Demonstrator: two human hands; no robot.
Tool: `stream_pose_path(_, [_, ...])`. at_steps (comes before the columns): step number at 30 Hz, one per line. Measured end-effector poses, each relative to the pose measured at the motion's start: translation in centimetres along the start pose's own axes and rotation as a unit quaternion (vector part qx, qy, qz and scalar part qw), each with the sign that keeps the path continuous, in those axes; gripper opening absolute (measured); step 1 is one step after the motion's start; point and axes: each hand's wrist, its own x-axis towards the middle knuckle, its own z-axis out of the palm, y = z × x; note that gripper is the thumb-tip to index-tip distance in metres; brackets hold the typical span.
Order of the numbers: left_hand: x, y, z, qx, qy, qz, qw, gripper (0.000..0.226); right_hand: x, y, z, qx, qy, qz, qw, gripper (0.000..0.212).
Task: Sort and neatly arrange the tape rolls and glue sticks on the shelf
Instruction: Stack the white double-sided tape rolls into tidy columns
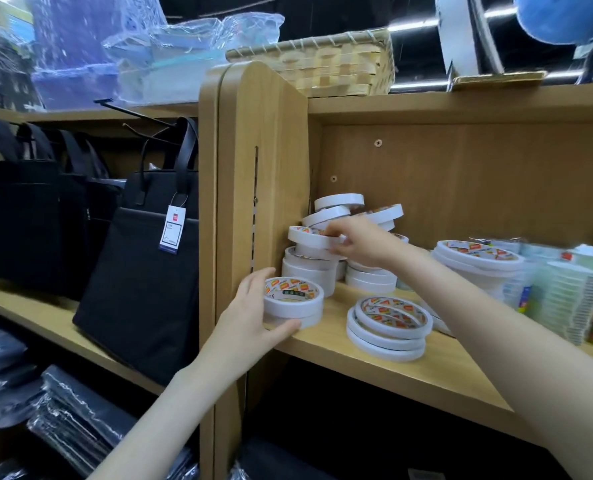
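1. The left hand (250, 311) reaches up from below to the front left corner of the shelf (409, 372)
2. Its fingers and thumb curl round a short stack (293, 303) of two white tape rolls; the thumb lies along the front at the bottom
3. The right hand (357, 242) reaches in from the right, arm stretched across the shelf
4. Its fingertips pinch the rim of a thin roll (310, 236), which is tilted on top of the back pile (310, 268)
5. More rolls (338, 202) lean higgledy-piggledy behind it, against the side wall (264, 168)
6. Another stack (390, 327) of thin rolls sits near the front, between the two arms
7. A big stack (478, 261) stands further right, beside packs (565, 299) in clear wrap
8. The rolls have red, orange and green labels inside; the writing is too small to read
9. A black bag (142, 271) hangs to the left with a white tag (172, 229); its print is too blurry to read
10. A basket (326, 64) sits on top of the shelf unit
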Motion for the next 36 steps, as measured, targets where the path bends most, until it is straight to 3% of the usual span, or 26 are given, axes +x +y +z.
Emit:
stream_pose_path(4, [0.0, -0.1, 0.1, -0.026, 0.019, -0.018, 0.999, 0.090, 0.3, 0.3, 0.2, -0.025, -0.023, 0.000, 0.999, 0.023])
stream_pose_path(8, [-0.5, -0.1, 0.4, -0.058, 0.042, -0.026, 0.997, 0.097, -0.2, -0.1, -0.7, -0.009, 0.004, -0.025, 1.000, 0.018])
stream_pose_path(13, [-0.6, -0.3, 0.9, -0.075, 0.062, -0.033, 0.995, 0.103, -3.6, -1.0, -2.0, 0.102, 0.053, -0.086, 0.990, 0.016])
stream_pose_path(16, [-0.7, -0.4, 1.0, -0.098, 0.080, -0.039, 0.991, 0.108, -5.3, -1.7, -0.3, 0.102, 0.001, -0.135, 0.986, 0.015])
stream_pose_path(21, [-1.1, 0.0, 0.8, -0.100, 0.076, -0.024, 0.992, 0.107, -5.7, -2.3, 0.0, 0.136, -0.041, -0.108, 0.984, 0.015])
stream_pose_path(25, [-1.1, 0.6, 0.4, -0.081, 0.069, 0.022, 0.994, 0.095, -5.8, -2.8, -0.3, 0.189, -0.091, -0.065, 0.975, 0.015])
stream_pose_path(29, [-0.7, 0.8, 0.1, -0.032, 0.053, 0.030, 0.998, 0.069, -5.2, -2.4, 0.6, 0.170, -0.024, -0.040, 0.984, 0.020])
stream_pose_path(32, [-0.4, 0.8, -0.3, 0.003, 0.076, 0.044, 0.996, 0.051, -5.1, -1.8, 0.1, 0.183, -0.026, -0.029, 0.982, 0.025])
stream_pose_path(36, [1.0, 1.6, -1.9, 0.039, 0.097, 0.091, 0.990, 0.037, -2.6, -0.1, -2.9, 0.092, 0.104, -0.008, 0.990, 0.024])
